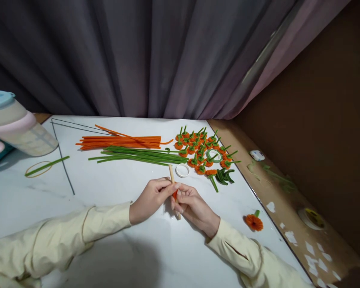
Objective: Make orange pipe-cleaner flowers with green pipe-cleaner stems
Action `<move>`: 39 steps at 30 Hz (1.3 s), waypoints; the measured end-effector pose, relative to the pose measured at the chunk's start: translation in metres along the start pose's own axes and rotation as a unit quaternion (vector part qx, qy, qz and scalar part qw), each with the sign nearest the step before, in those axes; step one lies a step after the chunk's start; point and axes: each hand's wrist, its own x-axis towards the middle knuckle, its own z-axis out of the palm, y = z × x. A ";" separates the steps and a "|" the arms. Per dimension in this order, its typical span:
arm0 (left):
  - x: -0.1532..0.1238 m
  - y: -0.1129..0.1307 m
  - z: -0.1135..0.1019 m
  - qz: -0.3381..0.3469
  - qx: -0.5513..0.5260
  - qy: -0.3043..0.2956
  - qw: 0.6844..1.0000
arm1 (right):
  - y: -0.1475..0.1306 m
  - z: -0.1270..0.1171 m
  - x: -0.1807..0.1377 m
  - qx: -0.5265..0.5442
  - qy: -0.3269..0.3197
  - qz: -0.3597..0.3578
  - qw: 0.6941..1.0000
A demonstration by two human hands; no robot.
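My left hand (151, 198) and my right hand (192, 206) meet over the white table (114, 240). Both are closed around a thin wooden stick (171, 172) that pokes up between them. A bit of orange pipe cleaner (175, 195) shows at the fingertips, wound on the stick. A finished orange flower with a green stem (253, 222) lies to the right of my right wrist.
Bundles of orange pipe cleaners (123, 141) and green pipe cleaners (141, 155) lie behind my hands. A heap of several orange flowers (202, 150), a white ring (182, 170) and a green tape roll (213, 155) sit at the back right. A plastic container (15, 124) stands far left.
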 end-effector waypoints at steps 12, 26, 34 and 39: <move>0.016 0.030 -0.020 -0.058 -0.172 -0.016 0.983 | -0.038 0.022 0.015 -0.298 0.094 -0.179 0.933; 0.015 0.033 -0.041 -0.080 -0.171 -0.033 0.982 | -0.054 0.032 0.018 -0.680 0.089 -0.345 0.640; 0.014 0.020 -0.033 -0.137 -0.283 -0.052 0.948 | -0.048 0.028 0.018 -0.691 0.045 -0.346 0.633; 0.014 0.012 -0.034 -0.162 -0.321 -0.105 0.927 | -0.041 0.018 0.017 -0.683 0.041 -0.325 0.653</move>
